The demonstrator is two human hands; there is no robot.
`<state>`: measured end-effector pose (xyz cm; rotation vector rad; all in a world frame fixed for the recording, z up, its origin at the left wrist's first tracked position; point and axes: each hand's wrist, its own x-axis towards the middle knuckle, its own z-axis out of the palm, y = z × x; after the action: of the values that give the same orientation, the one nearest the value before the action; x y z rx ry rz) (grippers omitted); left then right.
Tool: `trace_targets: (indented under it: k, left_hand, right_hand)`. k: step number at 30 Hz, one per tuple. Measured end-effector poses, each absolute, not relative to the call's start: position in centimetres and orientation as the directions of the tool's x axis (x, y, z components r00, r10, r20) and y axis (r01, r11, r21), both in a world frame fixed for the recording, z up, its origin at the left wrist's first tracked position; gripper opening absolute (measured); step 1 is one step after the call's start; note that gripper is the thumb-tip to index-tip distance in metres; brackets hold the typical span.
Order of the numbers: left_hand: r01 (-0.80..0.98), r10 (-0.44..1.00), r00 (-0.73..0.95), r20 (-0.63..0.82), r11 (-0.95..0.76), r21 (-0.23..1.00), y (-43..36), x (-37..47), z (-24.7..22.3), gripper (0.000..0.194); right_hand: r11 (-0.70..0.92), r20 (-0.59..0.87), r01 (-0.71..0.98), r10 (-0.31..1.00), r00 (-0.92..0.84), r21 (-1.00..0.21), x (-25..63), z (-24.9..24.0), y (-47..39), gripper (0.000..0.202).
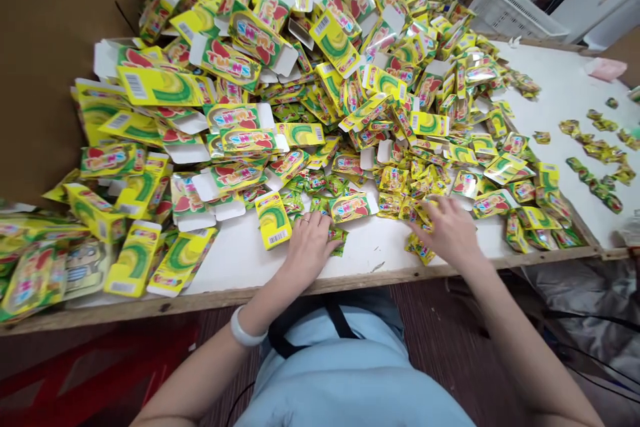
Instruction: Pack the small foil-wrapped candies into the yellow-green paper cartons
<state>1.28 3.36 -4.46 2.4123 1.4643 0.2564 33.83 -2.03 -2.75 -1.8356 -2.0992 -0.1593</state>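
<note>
My left hand (310, 243) lies palm down near the table's front edge, fingers stretched over small green wrapped packets (336, 243). Its fingertips are partly hidden among them. Just left of it, touching or nearly so, stands a yellow box (273, 220) with a barcode. A printed carton (353, 207) with a fruit picture lies flat between the two hands. To the right, my right hand (450, 230) reaches over small yellow wrapped packets (419, 247), its fingers apart and slightly bent. Whether a packet touches its fingertips I cannot tell.
A high heap of printed boxes (250, 67), many with open flaps, covers the white table (235, 247). A wooden edge strip (225, 297) runs along the front. A large brown carton (40, 67) stands left. Small packets (595, 147) and a white crate (517, 10) are at right.
</note>
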Motion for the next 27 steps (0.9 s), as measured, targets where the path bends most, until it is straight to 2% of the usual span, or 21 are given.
trace_targets:
  k: [2,4,6,7,9,12,14,16,19,22,24,26,27]
  left_hand:
    - [0.736,0.893,0.45,0.015,-0.38,0.56,3.1,0.9,-4.5,0.014]
    - [0.568,0.912,0.409,0.013,-0.266,0.778,2.9,0.4,-4.5,0.015]
    - [0.369,0.925,0.374,-0.072,-0.077,0.926,2.8,0.2,-4.4,0.024]
    - [0.275,0.915,0.379,-0.141,0.034,0.961,2.7,0.3,-4.3,0.03]
    - [0.129,0.854,0.444,-0.272,0.24,0.962,2.7,0.7,-4.2,0.045]
    - [0.025,0.718,0.602,-0.348,0.419,0.908,2.7,1.2,-3.9,0.059]
    - [-0.011,0.662,0.657,-0.36,0.486,0.874,2.5,1.3,-3.4,0.06]
    - [-0.047,0.649,0.668,-0.364,0.525,0.85,2.3,1.3,-3.0,0.061]
    - [-0.066,0.678,0.655,-0.332,0.489,0.87,1.8,1.3,-2.7,0.067]
    - [-0.054,0.768,0.59,-0.251,0.347,0.936,1.1,1.7,-3.1,0.062]
    - [-0.029,0.827,0.532,-0.182,0.233,0.972,0.4,2.1,-3.5,0.055]
    - [0.029,0.847,0.522,-0.1,0.099,0.995,-0.3,2.6,-3.7,0.048]
    - [0.062,0.847,0.53,-0.042,0.011,0.998,-0.5,2.9,-3.6,0.044]
  right_hand:
    - [0.152,0.269,0.987,0.95,-0.16,0.05,30.9,-4.2,-0.7,0.03]
    - [0.144,0.28,0.978,0.942,-0.182,0.149,29.2,-4.7,-0.1,0.027]
    - [0.156,0.374,0.982,0.909,-0.186,0.109,28.8,-4.9,-0.5,0.027]
    - [0.173,0.432,0.983,0.883,-0.184,0.064,28.8,-5.0,-1.0,0.028]
    - [0.264,0.537,0.964,0.814,-0.22,-0.005,28.6,-5.3,-2.2,0.031]
    - [0.599,0.629,0.8,0.611,-0.48,0.029,26.9,-5.6,-3.4,0.032]
    - [0.79,0.616,0.61,0.45,-0.647,0.064,25.2,-5.2,-3.2,0.03]
    - [0.864,0.568,0.503,0.402,-0.718,0.024,24.0,-4.6,-2.5,0.029]
    - [0.865,0.48,0.484,0.483,-0.733,-0.131,23.6,-4.0,-2.1,0.032]
    - [0.788,0.477,0.483,0.616,-0.627,-0.383,23.8,-4.5,-3.1,0.036]
    - [0.608,0.457,0.453,0.792,-0.406,-0.652,23.4,-5.2,-4.3,0.04]
    - [0.315,0.277,0.302,0.947,-0.161,-0.9,22.4,-5.8,-5.3,0.048]
    - [0.168,0.153,0.199,0.984,-0.086,-0.966,21.7,-5.9,-5.6,0.048]
